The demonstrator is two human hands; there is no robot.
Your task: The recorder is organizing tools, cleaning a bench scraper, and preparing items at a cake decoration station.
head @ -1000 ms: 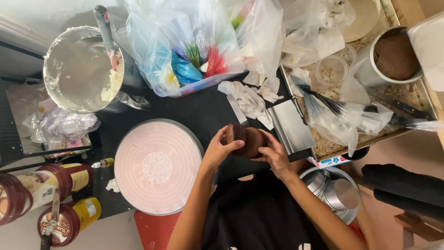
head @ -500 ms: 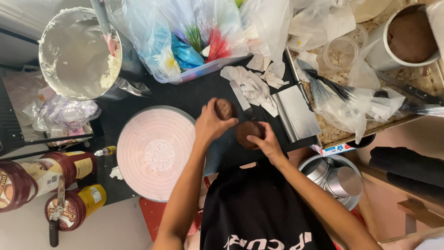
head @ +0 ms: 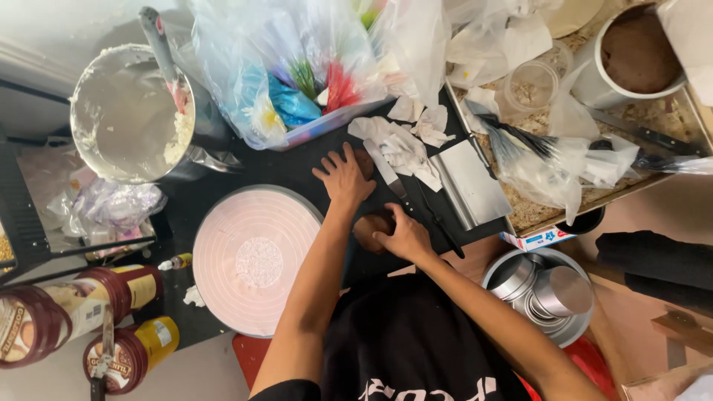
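your left hand [head: 344,177] lies flat, fingers spread, pressing one brown dough piece [head: 364,162] onto the black counter [head: 282,169] so it flattens. your right hand [head: 403,236] curls closed around the second brown piece [head: 369,227], keeping it ready just beside the pink turntable [head: 256,260].

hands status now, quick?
Left hand: open, flat on a brown dough piece.
Right hand: closed around another brown dough ball.
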